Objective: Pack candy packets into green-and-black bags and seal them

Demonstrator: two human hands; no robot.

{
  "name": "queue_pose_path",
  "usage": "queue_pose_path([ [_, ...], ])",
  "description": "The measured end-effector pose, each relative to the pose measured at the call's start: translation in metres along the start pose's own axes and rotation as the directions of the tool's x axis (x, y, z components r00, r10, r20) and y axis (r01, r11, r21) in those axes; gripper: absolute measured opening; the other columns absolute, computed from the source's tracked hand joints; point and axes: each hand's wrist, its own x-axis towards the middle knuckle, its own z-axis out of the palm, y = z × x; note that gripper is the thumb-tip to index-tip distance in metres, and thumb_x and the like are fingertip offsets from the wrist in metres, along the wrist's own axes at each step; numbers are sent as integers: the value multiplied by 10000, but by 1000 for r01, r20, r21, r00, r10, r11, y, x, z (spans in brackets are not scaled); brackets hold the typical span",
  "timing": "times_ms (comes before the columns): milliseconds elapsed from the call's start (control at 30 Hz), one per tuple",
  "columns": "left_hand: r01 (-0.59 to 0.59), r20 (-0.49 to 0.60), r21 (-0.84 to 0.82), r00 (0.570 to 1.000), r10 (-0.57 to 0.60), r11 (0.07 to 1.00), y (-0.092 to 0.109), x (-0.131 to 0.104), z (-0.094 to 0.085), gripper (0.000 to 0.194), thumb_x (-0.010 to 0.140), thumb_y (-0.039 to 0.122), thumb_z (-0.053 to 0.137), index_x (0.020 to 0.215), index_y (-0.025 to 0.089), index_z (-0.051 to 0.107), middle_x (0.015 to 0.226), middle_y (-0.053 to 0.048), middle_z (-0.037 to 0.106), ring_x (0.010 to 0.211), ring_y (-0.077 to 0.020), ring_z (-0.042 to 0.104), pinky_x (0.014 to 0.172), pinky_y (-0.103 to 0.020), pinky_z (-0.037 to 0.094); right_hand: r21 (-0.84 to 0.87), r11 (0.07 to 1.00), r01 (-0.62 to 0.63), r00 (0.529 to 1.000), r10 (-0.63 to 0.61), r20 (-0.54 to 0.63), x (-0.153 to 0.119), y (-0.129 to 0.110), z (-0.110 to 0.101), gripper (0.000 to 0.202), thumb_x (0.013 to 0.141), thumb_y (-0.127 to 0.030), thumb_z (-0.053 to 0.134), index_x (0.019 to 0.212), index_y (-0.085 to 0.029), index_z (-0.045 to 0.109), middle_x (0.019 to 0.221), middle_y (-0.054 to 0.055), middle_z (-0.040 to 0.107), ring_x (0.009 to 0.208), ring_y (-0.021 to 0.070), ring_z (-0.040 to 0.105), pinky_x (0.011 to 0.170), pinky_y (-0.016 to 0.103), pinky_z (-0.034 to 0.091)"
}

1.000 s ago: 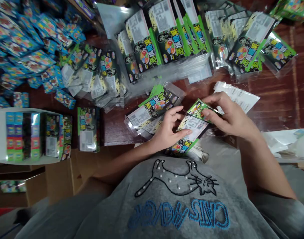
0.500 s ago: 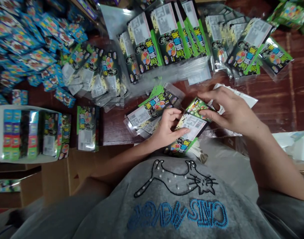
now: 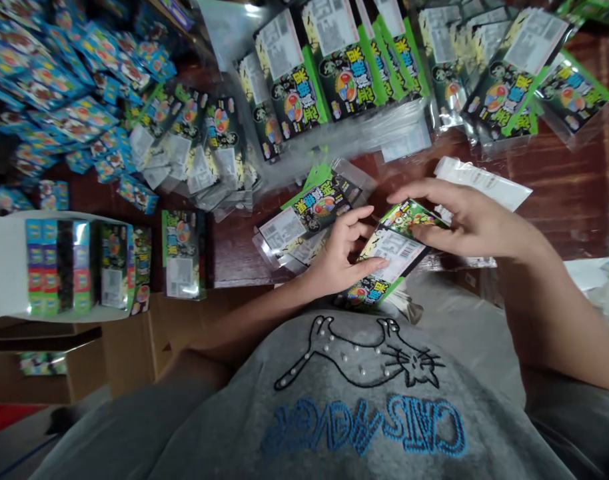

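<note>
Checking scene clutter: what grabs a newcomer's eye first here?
Probably the heap of small blue packets, upper left. Next, the grey shirt with a cat outline, bottom centre. Near the middle, the left-hand grip holds a black-and-green packet, the right-hand grip at its upper end.

The right hand [image 3: 472, 220] is stretching its forefinger [image 3: 427, 188] toward nine o'clock, uncovering more of the packet's green end [image 3: 402, 217]; the right forearm [image 3: 549, 307] is swinging toward three o'clock.
</note>
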Motion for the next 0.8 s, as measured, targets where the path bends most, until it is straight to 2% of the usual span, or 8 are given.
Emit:
queue_pose_path([
  [133, -9, 16, 14, 1000, 9, 1000, -5, -2, 7, 752, 924, 352, 877, 1501, 289, 400, 1198, -65, 707, 1037, -196, 758, 842, -308, 647, -109, 993, 42, 988, -25, 153, 10, -4, -19, 282, 953, -305, 654, 1220, -264, 735, 1094, 37, 731, 899, 189, 678, 841, 351, 541],
  [233, -38, 13, 17, 999, 38, 999, -8, 0, 8, 666, 925, 309, 878, 1432, 277, 447, 1186, -60, 694, 1051, -181, 743, 826, -272, 625, -138, 989, 60, 980, -32, 196, 10, -5, -20, 236, 971, -338, 662, 1167, -250, 762, 1063, 54, 707, 876, 191, 665, 809, 347, 526],
  [400, -95, -17, 19, 995, 96, 995, -7, 4, -3, 610, 955, 243, 836, 1436, 297, 466, 1162, -38, 684, 995, -156, 730, 799, -250, 609, -137, 987, -84, 987, 64, -145, -3, -3, 0, 360, 1016, -407, 717, 1353, -285, 739, 1138, 75, 746, 1007, 241, 708, 925, 413, 580],
  [467, -80, -19, 18, 997, 81, 997, -7, 3, -7, 627, 953, 236, 835, 1449, 309, 459, 1173, -36, 681, 984, -156, 729, 785, -249, 608, -66, 993, -93, 977, 79, -197, -9, -1, 14, 286, 1013, -410, 738, 1274, -303, 784, 1203, 76, 751, 1103, 249, 722, 995, 437, 597],
  [567, -78, -48, 32, 996, 79, 996, -8, 2, -12, 632, 952, 255, 836, 1449, 327, 453, 1175, -27, 680, 953, -146, 718, 760, -243, 601, 35, 997, -62, 967, 69, -245, -17, 3, 38, 284, 979, -390, 789, 1255, -321, 799, 1497, 89, 647, 1393, 290, 636, 1184, 506, 541],
  [667, -94, -88, 70, 991, 100, 993, -7, 1, -16, 670, 950, 303, 840, 1481, 322, 433, 1197, -43, 688, 985, -169, 725, 774, -271, 612, 144, 986, -85, 884, 141, -446, -29, 3, 70, 532, 918, -340, 862, 1418, -378, 685, 1614, 75, 557, 1451, 287, 603, 1184, 495, 558],
  [733, -92, -84, 85, 991, 99, 992, -5, 2, -20, 656, 951, 324, 839, 1479, 309, 449, 1209, -53, 691, 1021, -184, 729, 789, -282, 615, 302, 949, -94, 773, 261, -578, -37, 1, 94, 552, 919, -317, 861, 1410, -406, 625, 1446, 45, 670, 1209, 217, 733, 1015, 405, 648],
  [800, -78, -55, 79, 995, 82, 994, -2, 5, -24, 582, 959, 339, 830, 1434, 303, 496, 1184, -42, 700, 991, -170, 726, 769, -263, 602, 433, 896, -101, 670, 383, -636, -42, -4, 114, 416, 952, -335, 826, 1314, -377, 626, 1233, 11, 740, 978, 167, 765, 883, 336, 669],
])
